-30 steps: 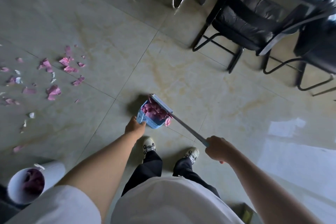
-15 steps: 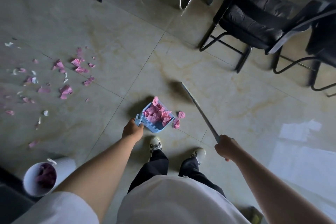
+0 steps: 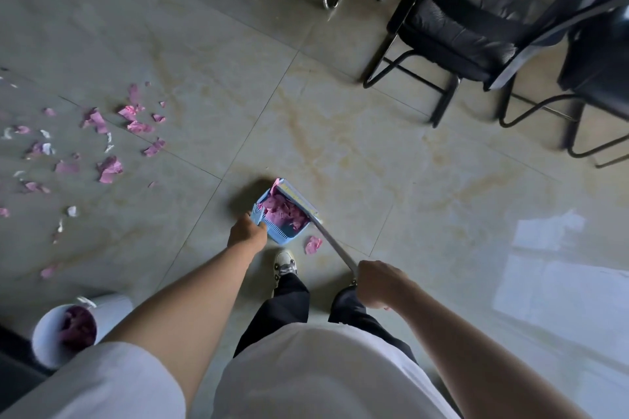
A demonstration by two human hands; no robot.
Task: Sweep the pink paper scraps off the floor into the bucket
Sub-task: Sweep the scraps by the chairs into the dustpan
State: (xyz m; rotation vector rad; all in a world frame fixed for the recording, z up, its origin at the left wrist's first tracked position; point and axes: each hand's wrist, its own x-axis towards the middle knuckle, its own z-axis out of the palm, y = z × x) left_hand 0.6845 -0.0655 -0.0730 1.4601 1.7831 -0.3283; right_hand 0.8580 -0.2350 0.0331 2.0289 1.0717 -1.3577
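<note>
1. Left hand [image 3: 247,231] grips the handle of a small blue dustpan [image 3: 282,214] resting on the tiled floor [image 3: 340,133], just ahead of the person's shoe [image 3: 285,264].
2. Dustpan holds a heap of pink paper scraps — its open edge faces right, where the broom head [image 3: 296,196] sits against it.
3. Right hand [image 3: 377,282] is clenched around the thin broom handle [image 3: 335,247], which slants from the hand up-left to the dustpan's edge.
4. 1 loose pink scrap [image 3: 313,244] lies on the floor just beside the dustpan's near corner, between pan and broom handle.
5. Scattered pink scraps [image 3: 109,168] cover the floor well to the left, mixed with a few white bits.
6. White bucket [image 3: 51,333] stands at lower left, near the left elbow — pink scraps are already inside it.
7. Black chairs [image 3: 476,27] stand at upper right, well apart from the sweeping spot.
</note>
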